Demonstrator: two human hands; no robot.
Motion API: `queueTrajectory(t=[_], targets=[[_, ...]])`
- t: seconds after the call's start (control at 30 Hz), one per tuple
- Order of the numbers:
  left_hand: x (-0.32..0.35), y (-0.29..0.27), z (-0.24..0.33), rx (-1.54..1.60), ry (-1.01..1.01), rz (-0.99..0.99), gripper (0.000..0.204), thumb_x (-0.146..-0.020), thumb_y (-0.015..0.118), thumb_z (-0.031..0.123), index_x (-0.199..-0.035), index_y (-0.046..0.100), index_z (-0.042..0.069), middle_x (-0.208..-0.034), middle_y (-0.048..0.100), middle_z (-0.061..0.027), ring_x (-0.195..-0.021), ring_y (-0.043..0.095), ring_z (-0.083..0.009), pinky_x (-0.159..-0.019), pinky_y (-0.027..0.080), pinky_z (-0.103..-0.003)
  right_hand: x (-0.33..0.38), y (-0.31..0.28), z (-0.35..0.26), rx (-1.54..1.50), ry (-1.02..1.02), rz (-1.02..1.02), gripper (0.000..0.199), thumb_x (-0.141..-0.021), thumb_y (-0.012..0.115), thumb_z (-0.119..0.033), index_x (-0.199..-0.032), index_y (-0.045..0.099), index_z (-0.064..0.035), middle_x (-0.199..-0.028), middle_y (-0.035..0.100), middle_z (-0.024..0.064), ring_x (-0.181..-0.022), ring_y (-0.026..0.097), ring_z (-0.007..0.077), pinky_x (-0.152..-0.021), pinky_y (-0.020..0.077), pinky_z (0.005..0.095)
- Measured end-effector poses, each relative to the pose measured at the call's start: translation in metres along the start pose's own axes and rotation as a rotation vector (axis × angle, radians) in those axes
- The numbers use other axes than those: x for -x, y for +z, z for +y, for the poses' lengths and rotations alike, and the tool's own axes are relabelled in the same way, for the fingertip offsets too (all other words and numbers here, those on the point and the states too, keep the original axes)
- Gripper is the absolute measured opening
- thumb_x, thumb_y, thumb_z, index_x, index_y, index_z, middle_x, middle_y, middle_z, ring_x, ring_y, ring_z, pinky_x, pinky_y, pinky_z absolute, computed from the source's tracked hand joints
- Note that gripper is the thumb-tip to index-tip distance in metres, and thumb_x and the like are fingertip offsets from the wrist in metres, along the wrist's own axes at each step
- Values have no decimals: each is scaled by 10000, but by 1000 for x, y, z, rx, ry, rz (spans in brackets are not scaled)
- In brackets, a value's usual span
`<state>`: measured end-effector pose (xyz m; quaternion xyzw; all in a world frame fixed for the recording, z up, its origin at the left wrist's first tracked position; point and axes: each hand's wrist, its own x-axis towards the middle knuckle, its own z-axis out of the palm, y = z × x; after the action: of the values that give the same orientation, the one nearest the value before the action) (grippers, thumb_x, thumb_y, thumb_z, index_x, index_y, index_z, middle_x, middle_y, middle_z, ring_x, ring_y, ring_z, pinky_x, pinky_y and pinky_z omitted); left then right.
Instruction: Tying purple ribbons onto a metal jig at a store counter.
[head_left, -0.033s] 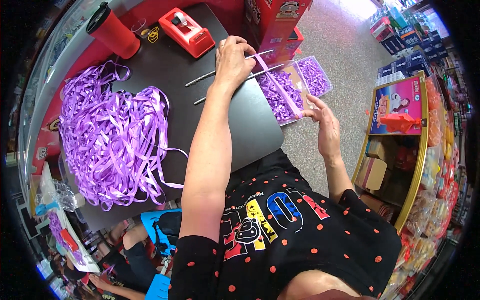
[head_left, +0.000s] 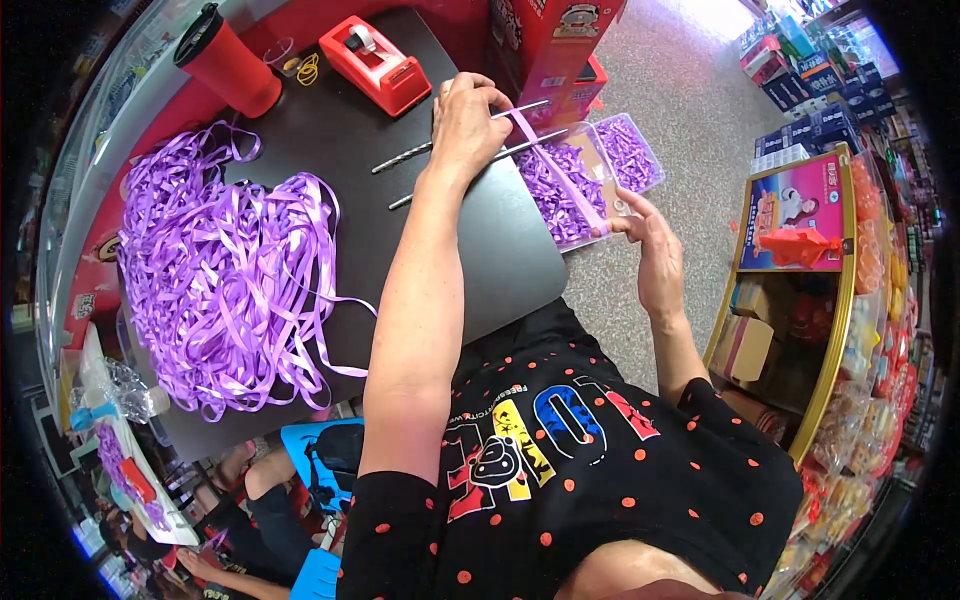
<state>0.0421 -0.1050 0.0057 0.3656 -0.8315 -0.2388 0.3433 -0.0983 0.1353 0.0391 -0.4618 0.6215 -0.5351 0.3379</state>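
My left hand (head_left: pixel 465 128) is closed over two thin metal rods at the table's far right edge. The upper rod (head_left: pixel 402 159) looks twisted; the lower rod (head_left: pixel 401 201) is smooth. Both stick out past the table edge. A strip of purple ribbon (head_left: pixel 563 180) runs taut from around the rods down to my right hand (head_left: pixel 655 255), which pinches its end between thumb and finger. Below the strip, a clear plastic box (head_left: pixel 572 245) is filled with small purple ribbon pieces (head_left: pixel 545 205). A large heap of loose purple ribbon (head_left: pixel 230 290) lies on the table's left.
On the dark table (head_left: pixel 470 270) are a red tape dispenser (head_left: pixel 375 65), a red tumbler (head_left: pixel 228 65) and a yellow band (head_left: pixel 308 70). A second box (head_left: pixel 628 152) of purple pieces sits beyond the first. A gold-framed cabinet (head_left: pixel 790 300) stands right. Another person's arm (head_left: pixel 235 580) shows lower left.
My right hand has shifted very slightly to the right with the ribbon end. My left hand and the rods look the same.
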Motion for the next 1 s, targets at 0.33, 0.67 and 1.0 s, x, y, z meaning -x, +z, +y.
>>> queueTrajectory(t=[0.33, 0.67, 1.0], targets=[[2, -4, 0, -5, -26, -18, 202, -627, 665, 94, -821, 721, 82, -1116, 576, -106, -1114, 486, -290, -1003, 370, -385, -96, 12, -49, -168, -303, -77, 529, -1002, 274, -386, -1321, 460, -7, -932, 680, 131, -900, 619, 170, -930, 395, 342], [-3, -14, 13, 86, -94, -62, 221, -657, 655, 124, -852, 718, 39, -1124, 566, -135, -1115, 490, -292, -1017, 362, -374, -237, 48, 10, -336, -136, -393, 570, -1009, 244, -432, -1437, 290, -57, -1061, 661, 144, -1071, 579, 204, -1041, 314, 371], [-12, -5, 0, 298, -232, 317, 180, -761, 542, 67, -908, 585, -29, -892, 605, -155, -813, 605, -254, -778, 477, -338, -251, 60, 63, -259, -23, -444, 606, -998, 247, -476, -1469, 228, -94, -1088, 663, 118, -1069, 550, 146, -1021, 308, 308]])
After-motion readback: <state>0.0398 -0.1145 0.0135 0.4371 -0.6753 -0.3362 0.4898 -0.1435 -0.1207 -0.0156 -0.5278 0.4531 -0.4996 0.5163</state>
